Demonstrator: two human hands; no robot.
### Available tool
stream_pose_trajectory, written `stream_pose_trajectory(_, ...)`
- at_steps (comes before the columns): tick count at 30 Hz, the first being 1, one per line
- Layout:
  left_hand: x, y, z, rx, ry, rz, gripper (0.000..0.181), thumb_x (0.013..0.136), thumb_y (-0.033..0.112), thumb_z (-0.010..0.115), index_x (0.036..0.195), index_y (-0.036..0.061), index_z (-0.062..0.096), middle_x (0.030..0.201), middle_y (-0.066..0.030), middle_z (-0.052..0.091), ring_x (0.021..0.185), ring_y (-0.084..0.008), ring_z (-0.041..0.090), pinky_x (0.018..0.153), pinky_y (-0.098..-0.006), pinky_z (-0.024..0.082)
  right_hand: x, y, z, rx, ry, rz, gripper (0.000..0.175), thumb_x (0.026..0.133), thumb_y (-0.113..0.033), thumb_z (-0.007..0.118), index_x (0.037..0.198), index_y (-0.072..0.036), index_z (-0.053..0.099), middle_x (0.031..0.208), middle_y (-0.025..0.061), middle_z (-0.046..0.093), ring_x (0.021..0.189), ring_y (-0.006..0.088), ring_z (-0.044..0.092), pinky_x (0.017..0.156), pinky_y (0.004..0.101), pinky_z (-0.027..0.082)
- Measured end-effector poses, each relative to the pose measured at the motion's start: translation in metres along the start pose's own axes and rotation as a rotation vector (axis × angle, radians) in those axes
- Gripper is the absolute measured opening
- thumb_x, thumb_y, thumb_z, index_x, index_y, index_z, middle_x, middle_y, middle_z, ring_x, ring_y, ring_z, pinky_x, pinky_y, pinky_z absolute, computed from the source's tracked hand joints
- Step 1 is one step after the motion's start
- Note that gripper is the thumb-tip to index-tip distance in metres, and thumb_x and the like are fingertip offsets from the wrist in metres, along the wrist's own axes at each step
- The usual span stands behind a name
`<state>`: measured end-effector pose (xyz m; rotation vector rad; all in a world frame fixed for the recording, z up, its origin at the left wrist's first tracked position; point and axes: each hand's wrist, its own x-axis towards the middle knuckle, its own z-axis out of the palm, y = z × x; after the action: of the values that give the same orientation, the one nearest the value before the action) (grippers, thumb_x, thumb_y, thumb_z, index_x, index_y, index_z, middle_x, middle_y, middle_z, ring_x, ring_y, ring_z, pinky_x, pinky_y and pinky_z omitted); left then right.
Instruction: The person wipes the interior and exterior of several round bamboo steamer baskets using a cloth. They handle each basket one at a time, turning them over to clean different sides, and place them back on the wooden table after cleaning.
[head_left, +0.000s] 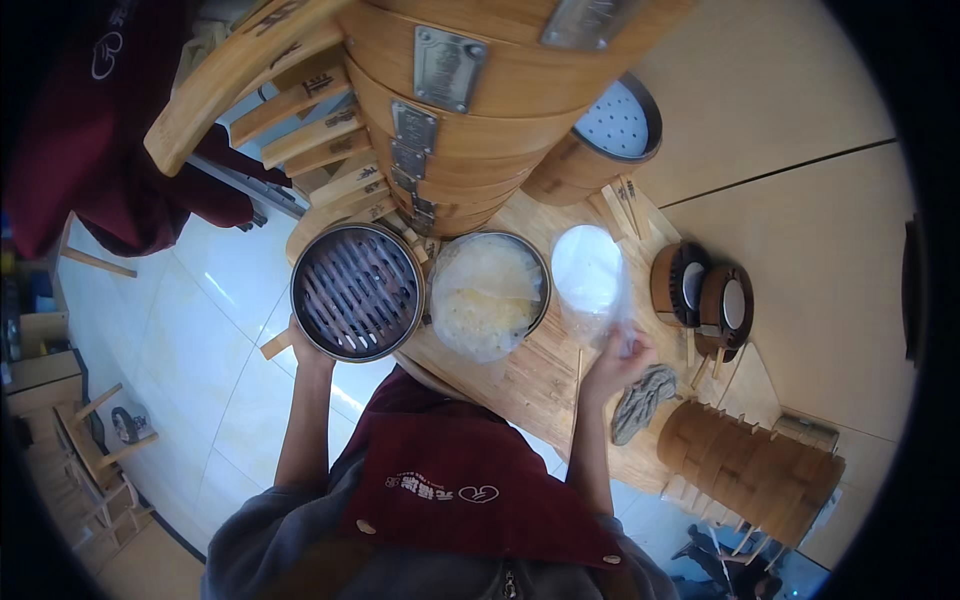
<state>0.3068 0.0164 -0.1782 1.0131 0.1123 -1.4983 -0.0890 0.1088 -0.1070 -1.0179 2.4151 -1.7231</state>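
My left hand (310, 346) grips the near left side of a round bamboo steamer basket (356, 292), whose slatted bottom is bare. Fingers of my right hand (616, 364) pinch the open end of a clear plastic bag (600, 328), which holds a stack of round white liners (589, 262). Between the two hands sits another round steamer basket (545, 279), on the wooden table (536, 382). Crumpled translucent liners (491, 296) with a yellowish tint fill it and hang over its near edge.
A tall stack of handled bamboo steamers (465, 150) rises just beyond. Behind it stands a steamer with a perforated white liner (619, 120). Rightward are two small round wooden containers (679, 281), a grey cloth (645, 401) and more stacked steamers (750, 465). A person (731, 562) is at lower right.
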Motion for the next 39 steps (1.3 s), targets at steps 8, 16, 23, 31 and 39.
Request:
stream_pose_trajectory(8,-0.005,-0.004,-0.005,0.028,0.072,0.025,0.050,0.096,0.039,0.032,0.124,0.0033,0.053,0.121,-0.0136,0.059,0.109,-0.0277,0.057,0.095,-0.0428,0.047,-0.112,-0.124,0.141,0.117,-1.059,-0.971,0.026,0.079,-0.020,0.067,0.103,-0.010,0.066,0.107,0.0066,0.066,0.109,0.0277,0.056,0.094,0.0417,0.040)
stream_pose_trajectory(16,-0.005,0.027,-0.029,0.036,0.074,0.005,0.046,0.094,0.032,0.032,0.122,0.0029,0.053,0.121,-0.0144,0.058,0.110,-0.0301,0.055,0.092,-0.0453,0.048,-0.085,-0.092,0.129,0.082,-0.912,-0.419,0.028,0.080,-0.028,0.065,0.104,-0.014,0.066,0.116,0.0048,0.061,0.120,0.0286,0.050,0.104,0.0522,0.030)
stream_pose_trajectory(23,-0.019,0.046,-0.047,-0.023,0.027,-0.043,0.054,0.098,0.043,0.033,0.138,0.0077,0.041,0.135,-0.0132,0.048,0.121,-0.0331,0.048,0.098,-0.0496,0.043,-0.093,-0.034,0.150,-0.570,-1.109,-0.768,0.043,0.069,-0.020,0.070,0.110,-0.014,0.059,0.138,0.0074,0.039,0.137,0.0328,0.024,0.097,0.0692,0.028)
stream_pose_trajectory(31,-0.027,0.053,-0.062,-0.063,0.126,0.019,0.050,0.098,0.039,0.032,0.136,0.0083,0.046,0.135,-0.0128,0.048,0.120,-0.0336,0.049,0.097,-0.0502,0.044,-0.052,-0.016,0.125,-0.550,-0.985,-0.779,0.033,0.073,-0.023,0.067,0.105,-0.015,0.063,0.131,0.0047,0.048,0.135,0.0313,0.032,0.099,0.0706,0.023)
stream_pose_trajectory(39,-0.032,0.047,-0.059,-0.063,0.133,0.026,0.050,0.098,0.038,0.031,0.135,0.0073,0.046,0.133,-0.0136,0.051,0.120,-0.0341,0.049,0.098,-0.0506,0.043,-0.128,-0.049,0.185,-0.307,-1.298,-0.969,0.021,0.077,-0.019,0.063,0.096,-0.014,0.068,0.099,0.0020,0.061,0.103,0.0206,0.055,0.105,0.0549,0.028)
